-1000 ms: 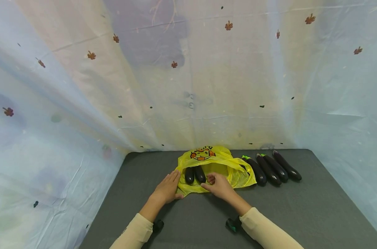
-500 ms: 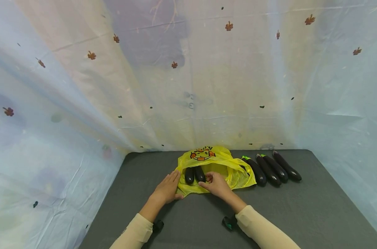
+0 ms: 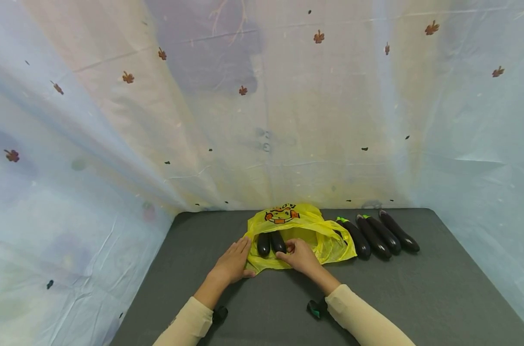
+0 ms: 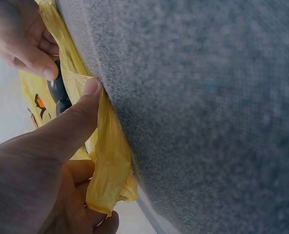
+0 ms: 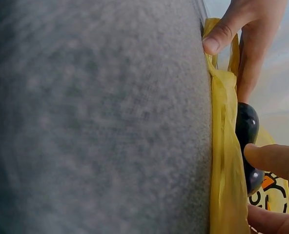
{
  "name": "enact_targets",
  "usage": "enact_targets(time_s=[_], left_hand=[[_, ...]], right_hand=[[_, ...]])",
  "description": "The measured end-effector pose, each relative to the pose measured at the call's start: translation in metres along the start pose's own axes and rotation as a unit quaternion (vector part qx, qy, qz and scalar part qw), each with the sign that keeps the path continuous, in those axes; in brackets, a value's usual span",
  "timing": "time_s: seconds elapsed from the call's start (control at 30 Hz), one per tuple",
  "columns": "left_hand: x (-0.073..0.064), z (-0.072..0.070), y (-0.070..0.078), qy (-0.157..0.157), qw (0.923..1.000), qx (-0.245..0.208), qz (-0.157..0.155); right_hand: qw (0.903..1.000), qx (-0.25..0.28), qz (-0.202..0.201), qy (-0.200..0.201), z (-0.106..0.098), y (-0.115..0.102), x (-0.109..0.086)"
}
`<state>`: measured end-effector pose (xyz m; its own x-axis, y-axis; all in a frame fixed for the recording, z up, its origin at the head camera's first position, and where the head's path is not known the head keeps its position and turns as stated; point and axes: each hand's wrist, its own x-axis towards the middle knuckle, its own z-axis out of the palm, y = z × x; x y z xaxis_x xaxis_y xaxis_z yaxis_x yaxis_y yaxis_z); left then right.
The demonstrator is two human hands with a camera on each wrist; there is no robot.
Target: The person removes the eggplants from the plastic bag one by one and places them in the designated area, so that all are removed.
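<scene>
A yellow plastic bag (image 3: 305, 219) with a printed cartoon lies on the table, its mouth facing me. Inside the mouth, two dark eggplants sit side by side, the left eggplant (image 3: 263, 245) and the right eggplant (image 3: 278, 241), blunt ends outward. My left hand (image 3: 233, 262) rests at the bag's left edge with fingers extended; its thumb (image 4: 78, 117) presses the lower rim. My right hand (image 3: 303, 258) holds the end of the right eggplant, thumb on the tip and curled fingers along its right side. Part of that grip is hidden.
Several more eggplants (image 3: 378, 236) lie in a slanted row right of the bag; the nearest is partly behind the bag's handle. The dark grey table (image 3: 422, 293) reaches back to a pale sheet (image 3: 266, 120) with leaf prints, which also hangs at the left.
My right hand has moved slightly left, bringing its thumb onto the end of the right eggplant. The left hand and the bag have stayed in place.
</scene>
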<state>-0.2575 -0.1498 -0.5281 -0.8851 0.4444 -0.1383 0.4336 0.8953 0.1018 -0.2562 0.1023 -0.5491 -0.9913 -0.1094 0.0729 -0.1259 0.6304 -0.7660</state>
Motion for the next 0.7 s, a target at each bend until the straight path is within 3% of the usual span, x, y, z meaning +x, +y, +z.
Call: enact_targets(time_s=[0.37,0.7], left_hand=[[-0.001,0.002,-0.001,0.000,1.0000,0.001,0.004],[-0.001,0.001,-0.001,0.002,1.0000,-0.007,0.004]], right_hand=[[0.9997,0.013,0.005,-0.019,-0.009,-0.002,-0.003],[0.9998,0.014,-0.003,-0.014,-0.018,-0.001,-0.013]])
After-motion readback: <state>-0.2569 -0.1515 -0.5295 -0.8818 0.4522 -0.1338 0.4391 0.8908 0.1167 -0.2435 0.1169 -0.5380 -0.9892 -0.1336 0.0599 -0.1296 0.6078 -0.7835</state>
